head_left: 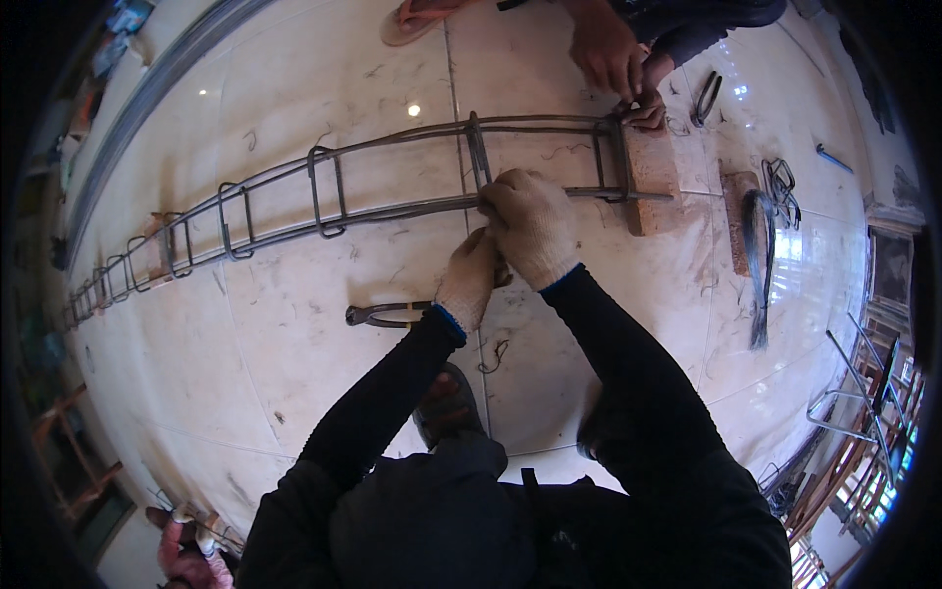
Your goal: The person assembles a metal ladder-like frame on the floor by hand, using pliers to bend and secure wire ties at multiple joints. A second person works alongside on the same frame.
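A long rebar cage (402, 210) of steel bars and square stirrups runs from the far left to the right in front of me. My right hand (535, 226), in a cream knit glove, is closed at the near bar, where a stirrup (478, 147) meets it; its fingertips cover the joint. My left hand (469, 278), gloved alike, is closed just below and beside it, apart from the bar; what it holds is hidden. Black-headed pincers (378, 314) with yellowish handles lie on the floor left of my left hand.
A brick (652, 187) supports the cage's right end, where a co-worker's bare hands (628, 83) work. Another brick (736, 221), a tie-wire bundle (758, 265), bent stirrups (780, 191) and dark pincers (706, 98) lie right. Long bars (147, 108) lie far left. Wire scraps dot the tiles.
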`<state>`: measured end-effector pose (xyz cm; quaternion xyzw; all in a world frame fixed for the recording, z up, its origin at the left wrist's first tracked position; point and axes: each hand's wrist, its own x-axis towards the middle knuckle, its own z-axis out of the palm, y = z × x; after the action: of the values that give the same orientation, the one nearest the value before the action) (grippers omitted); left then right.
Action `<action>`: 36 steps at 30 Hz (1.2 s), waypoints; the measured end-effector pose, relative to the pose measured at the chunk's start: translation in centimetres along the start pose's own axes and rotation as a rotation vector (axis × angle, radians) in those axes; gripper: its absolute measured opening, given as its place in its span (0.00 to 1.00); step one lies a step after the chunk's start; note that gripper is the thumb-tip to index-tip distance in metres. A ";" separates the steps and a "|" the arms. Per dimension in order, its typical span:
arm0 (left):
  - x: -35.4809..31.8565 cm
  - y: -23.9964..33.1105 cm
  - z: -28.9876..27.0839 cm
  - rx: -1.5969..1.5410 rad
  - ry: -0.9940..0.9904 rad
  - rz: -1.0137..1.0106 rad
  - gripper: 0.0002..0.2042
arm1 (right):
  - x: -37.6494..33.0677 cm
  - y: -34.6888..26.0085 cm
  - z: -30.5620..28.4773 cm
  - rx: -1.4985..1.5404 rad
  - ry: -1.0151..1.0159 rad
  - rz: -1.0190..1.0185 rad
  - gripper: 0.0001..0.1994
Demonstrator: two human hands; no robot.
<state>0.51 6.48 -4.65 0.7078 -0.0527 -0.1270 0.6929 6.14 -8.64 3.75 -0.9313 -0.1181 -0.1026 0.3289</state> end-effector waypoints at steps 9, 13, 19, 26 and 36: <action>2.9 9.2 -2.3 -0.135 0.252 -0.481 0.17 | -3.9 -2.1 4.7 0.441 0.346 0.617 0.08; 4.0 9.5 -2.0 0.324 0.132 -0.215 0.18 | -4.8 -3.0 8.4 0.846 0.545 0.905 0.11; 1.9 8.7 -7.0 0.628 0.005 -0.067 0.21 | -5.6 -5.4 7.1 0.701 0.447 0.951 0.14; -4.8 7.5 -13.0 0.119 0.665 -0.179 0.22 | -10.3 -7.7 6.5 -0.048 -0.450 -0.026 0.11; -5.3 11.4 -8.0 0.054 0.585 -0.106 0.15 | -9.4 -7.1 4.8 0.067 -0.905 0.107 0.12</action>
<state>-1.38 15.14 7.32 0.7344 0.1829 0.0477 0.6518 -4.29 -1.67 1.78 -0.8761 -0.2049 0.3356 0.2790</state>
